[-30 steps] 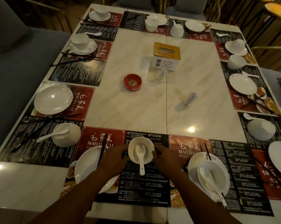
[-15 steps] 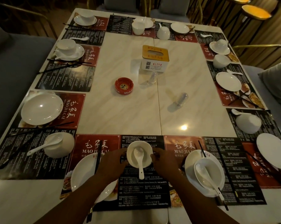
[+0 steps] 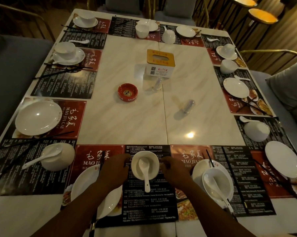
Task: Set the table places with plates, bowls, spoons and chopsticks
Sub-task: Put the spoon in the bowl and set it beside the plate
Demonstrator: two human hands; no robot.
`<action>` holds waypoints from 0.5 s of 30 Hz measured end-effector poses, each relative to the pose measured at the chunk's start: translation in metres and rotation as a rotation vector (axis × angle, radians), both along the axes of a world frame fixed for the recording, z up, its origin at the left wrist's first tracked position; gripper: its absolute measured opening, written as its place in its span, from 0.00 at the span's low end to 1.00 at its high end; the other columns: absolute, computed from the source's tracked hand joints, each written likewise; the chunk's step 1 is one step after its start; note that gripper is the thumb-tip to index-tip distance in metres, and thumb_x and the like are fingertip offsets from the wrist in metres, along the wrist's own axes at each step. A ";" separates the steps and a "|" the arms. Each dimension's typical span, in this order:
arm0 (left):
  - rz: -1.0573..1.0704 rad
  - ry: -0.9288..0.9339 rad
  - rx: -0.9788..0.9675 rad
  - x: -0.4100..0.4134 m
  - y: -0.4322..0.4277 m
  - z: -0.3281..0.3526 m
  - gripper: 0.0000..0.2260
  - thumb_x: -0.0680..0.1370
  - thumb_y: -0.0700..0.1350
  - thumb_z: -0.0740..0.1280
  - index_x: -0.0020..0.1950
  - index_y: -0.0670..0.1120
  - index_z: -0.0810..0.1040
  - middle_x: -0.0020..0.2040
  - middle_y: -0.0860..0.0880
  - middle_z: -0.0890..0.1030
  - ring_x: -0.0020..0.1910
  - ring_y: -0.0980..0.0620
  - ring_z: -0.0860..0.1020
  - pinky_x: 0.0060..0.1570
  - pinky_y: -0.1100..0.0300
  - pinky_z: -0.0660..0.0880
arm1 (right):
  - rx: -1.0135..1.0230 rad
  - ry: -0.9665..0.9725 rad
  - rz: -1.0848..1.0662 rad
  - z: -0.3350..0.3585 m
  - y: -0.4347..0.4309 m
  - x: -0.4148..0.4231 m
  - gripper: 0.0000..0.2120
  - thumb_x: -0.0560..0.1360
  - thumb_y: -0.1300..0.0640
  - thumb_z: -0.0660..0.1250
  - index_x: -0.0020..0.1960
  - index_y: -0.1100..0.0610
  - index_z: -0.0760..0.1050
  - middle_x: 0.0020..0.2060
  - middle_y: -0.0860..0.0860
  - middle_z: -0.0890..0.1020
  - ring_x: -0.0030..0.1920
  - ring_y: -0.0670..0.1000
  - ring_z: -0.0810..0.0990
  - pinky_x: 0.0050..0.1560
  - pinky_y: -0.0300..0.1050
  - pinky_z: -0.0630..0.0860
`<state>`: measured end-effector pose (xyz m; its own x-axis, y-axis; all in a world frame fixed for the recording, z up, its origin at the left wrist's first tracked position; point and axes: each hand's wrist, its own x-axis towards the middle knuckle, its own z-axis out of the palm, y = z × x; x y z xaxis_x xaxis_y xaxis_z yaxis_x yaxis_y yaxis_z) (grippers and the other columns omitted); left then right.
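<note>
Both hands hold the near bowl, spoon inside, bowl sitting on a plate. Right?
No. Head view: left hand and right hand hold the bowl, spoon inside, but it sits on the black placemat, beside the plate.

plates 10: left 3, far 2, right 3, near 2 | bowls 10: left 3, far 2, right 3, near 2 | spoons at least 9 | chopsticks too dark to count | placemats 10 | tissue box 1 | red ashtray 1 | small clear containers 2
</note>
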<state>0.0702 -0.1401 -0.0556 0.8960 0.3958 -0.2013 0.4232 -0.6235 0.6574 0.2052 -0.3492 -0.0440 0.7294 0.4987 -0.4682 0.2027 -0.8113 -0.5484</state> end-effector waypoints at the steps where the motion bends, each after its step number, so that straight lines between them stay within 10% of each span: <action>1: 0.010 0.002 0.016 0.002 0.003 -0.001 0.16 0.76 0.41 0.70 0.63 0.51 0.80 0.55 0.53 0.83 0.53 0.53 0.80 0.53 0.58 0.77 | -0.009 -0.004 0.016 0.002 -0.002 0.005 0.12 0.81 0.53 0.65 0.63 0.51 0.77 0.53 0.49 0.83 0.43 0.40 0.79 0.37 0.30 0.70; 15: 0.165 0.005 0.069 0.065 0.027 -0.001 0.15 0.75 0.45 0.72 0.62 0.50 0.80 0.54 0.52 0.82 0.54 0.51 0.80 0.57 0.55 0.76 | 0.027 -0.138 0.053 0.030 -0.007 0.132 0.12 0.79 0.52 0.67 0.61 0.53 0.80 0.54 0.48 0.85 0.51 0.45 0.81 0.52 0.36 0.71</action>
<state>0.1353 -0.1129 -0.0563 0.8169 0.5504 -0.1724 0.5263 -0.5892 0.6130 0.3369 -0.3559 -0.0137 0.7586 0.5489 -0.3509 0.3197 -0.7830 -0.5336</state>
